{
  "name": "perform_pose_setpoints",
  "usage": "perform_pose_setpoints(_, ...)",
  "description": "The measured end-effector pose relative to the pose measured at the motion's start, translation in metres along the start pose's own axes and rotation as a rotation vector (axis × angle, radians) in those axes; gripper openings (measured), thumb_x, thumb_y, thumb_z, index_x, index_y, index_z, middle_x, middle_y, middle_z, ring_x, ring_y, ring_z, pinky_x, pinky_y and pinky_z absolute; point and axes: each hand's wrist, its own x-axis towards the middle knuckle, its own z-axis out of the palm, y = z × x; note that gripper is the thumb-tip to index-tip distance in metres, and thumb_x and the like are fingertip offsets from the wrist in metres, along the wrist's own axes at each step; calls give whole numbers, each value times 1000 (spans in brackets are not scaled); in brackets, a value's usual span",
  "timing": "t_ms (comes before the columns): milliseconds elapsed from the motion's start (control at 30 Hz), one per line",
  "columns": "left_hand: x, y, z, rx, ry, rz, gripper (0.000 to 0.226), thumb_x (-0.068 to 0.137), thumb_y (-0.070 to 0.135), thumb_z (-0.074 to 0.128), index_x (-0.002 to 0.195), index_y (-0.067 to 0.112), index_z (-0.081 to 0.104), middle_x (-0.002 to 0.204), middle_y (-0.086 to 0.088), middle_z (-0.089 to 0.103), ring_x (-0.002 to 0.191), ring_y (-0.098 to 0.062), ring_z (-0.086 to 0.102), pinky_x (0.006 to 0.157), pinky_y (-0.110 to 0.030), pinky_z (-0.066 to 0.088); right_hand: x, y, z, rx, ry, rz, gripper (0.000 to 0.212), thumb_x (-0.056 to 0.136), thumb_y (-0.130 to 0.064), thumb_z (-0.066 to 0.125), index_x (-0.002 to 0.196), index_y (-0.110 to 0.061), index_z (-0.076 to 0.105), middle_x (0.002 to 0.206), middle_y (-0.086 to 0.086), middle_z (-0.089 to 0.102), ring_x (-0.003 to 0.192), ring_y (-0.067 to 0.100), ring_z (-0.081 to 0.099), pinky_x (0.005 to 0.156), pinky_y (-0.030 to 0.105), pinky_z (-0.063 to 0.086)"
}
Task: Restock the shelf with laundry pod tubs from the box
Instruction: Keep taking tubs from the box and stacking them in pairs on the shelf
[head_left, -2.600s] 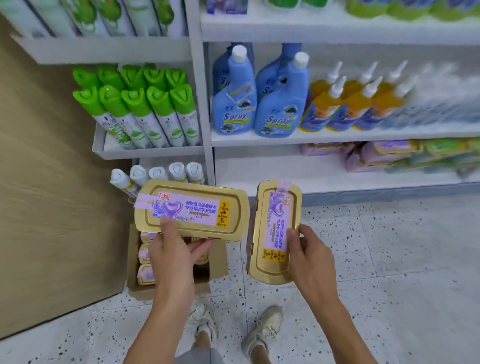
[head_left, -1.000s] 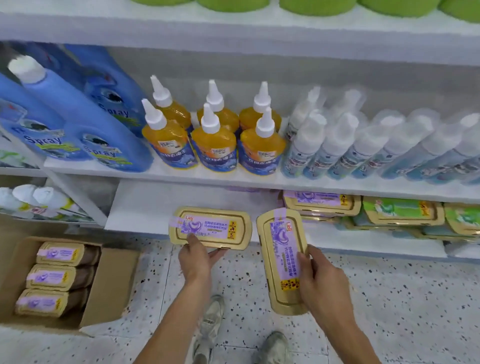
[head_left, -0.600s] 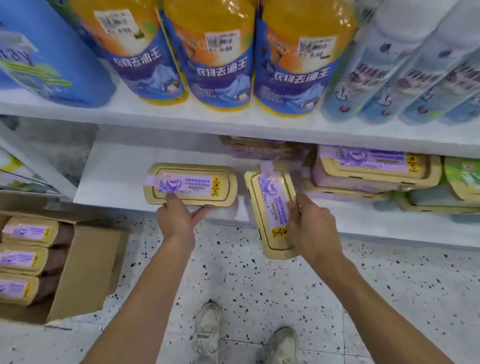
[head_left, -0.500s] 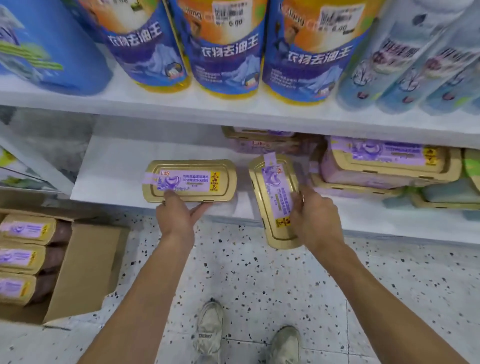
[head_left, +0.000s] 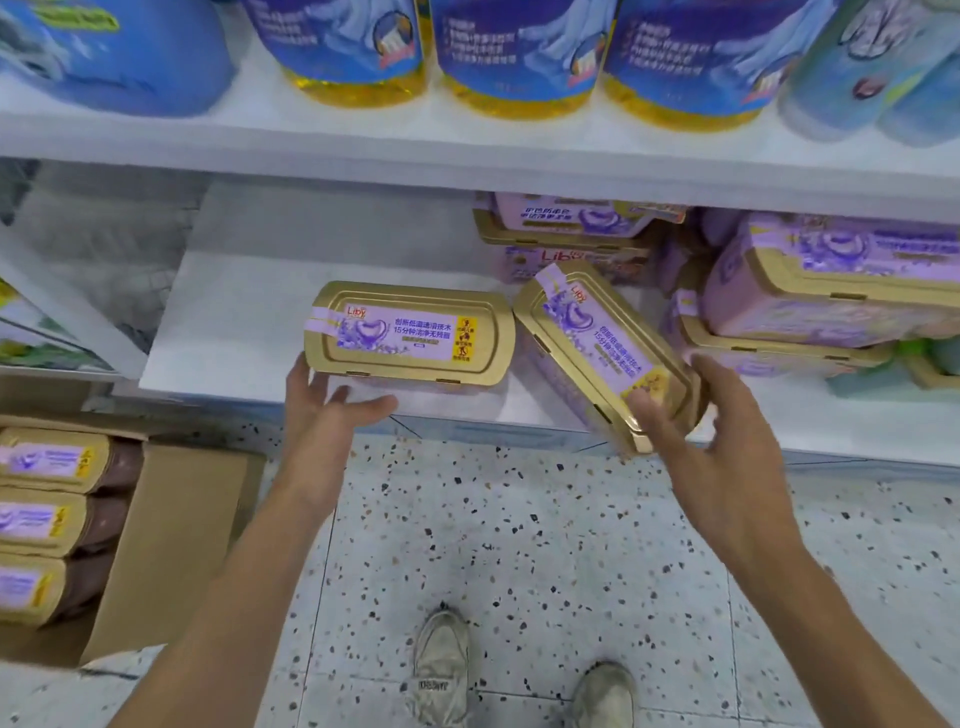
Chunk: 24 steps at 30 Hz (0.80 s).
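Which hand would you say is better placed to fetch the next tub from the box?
Left: the box sits to the left, and the left hand rests open against the flat tub on the shelf; the right hand grips the tilted tub.

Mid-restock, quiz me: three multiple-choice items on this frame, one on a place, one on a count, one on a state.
1. The left tub, at the left hand, lies: A) on the bottom shelf B) on a trolley C) on a chair.
2. Count of boxed tubs showing in the cardboard box: A) one B) three C) six.
3. The right tub is: A) square to the shelf B) skewed, near end gripped C) upside down.
Key: 1 A, it rests on the white board; 2 B, three gold lids show in a row; 3 B, the right hand clasps its near end.
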Motion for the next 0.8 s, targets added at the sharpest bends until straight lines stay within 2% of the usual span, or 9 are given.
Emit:
perform_pose_setpoints(67,12,-5,-4,125,-39,96,84,66,-9,86,136,25,54,128,16,68,124,-4,58,98,-24,44,-19,18,8,192,-29,67,102,66,-52,83,150,-35,29,139,-25,49,132,1,45,111,30,36)
perform_pose_setpoints(133,30,-6,-6,202,-99,179,65,67,-7,86,122,19,65,109,15,77,108,-1,68,85,-16,50,-22,36,27,322,-65,44,116,57,-35,91,151,-37,23,143,-30,45,137,-4,41,117,35,33)
perform_pose_setpoints(233,60,-8,-10,333,-222,325,44,66,-3,86,102,18,74,92,14,80,89,1,73,74,-11,54,-4,54,56,392,5,-48,99,60,-24,93,140,-37,37,133,-30,56,126,-9,51,109,35,43)
perform_pose_setpoints(367,86,-22,-16,378,-280,537,51,53,6,93,98,15,73,96,11,79,93,-5,72,83,-16,57,25,70,81,461,143,-230,81,68,-17,90,138,-27,49,122,-22,68,113,-3,63,92,18,52)
perform_pose_setpoints(433,90,-28,-16,368,-270,634,46,55,11,87,99,18,74,99,10,80,96,-6,74,87,-20,58,32,78,90,512,151,-287,75,70,-14,89,136,-19,54,121,-16,71,108,-4,66,84,10,52)
perform_pose_setpoints(500,90,-35,-14,365,-271,718,46,58,15,85,104,18,75,104,6,80,99,-9,74,88,-23,58,39,85,96,525,189,-313,73,67,-15,91,133,-19,58,116,-15,73,100,-5,69,79,8,54)
perform_pose_setpoints(600,89,-41,-12,351,-283,773,43,62,17,85,104,18,75,101,7,80,96,-9,75,75,-21,58,45,94,99,559,287,-362,71,64,-15,92,127,-26,60,110,-15,74,87,-5,70,67,9,53)
perform_pose_setpoints(667,88,-44,-10,347,-281,788,44,59,18,92,100,16,75,97,10,80,94,-10,75,70,-18,57,45,96,96,613,307,-399,66,66,-11,91,122,-28,61,105,-19,75,88,-4,70,68,9,53)
perform_pose_setpoints(800,85,-45,-7,346,-310,767,51,58,29,91,105,19,76,105,4,80,100,-14,75,81,-30,58,38,92,81,636,288,-500,63,68,-4,89,122,-24,63,104,-18,75,88,-3,72,67,8,52)
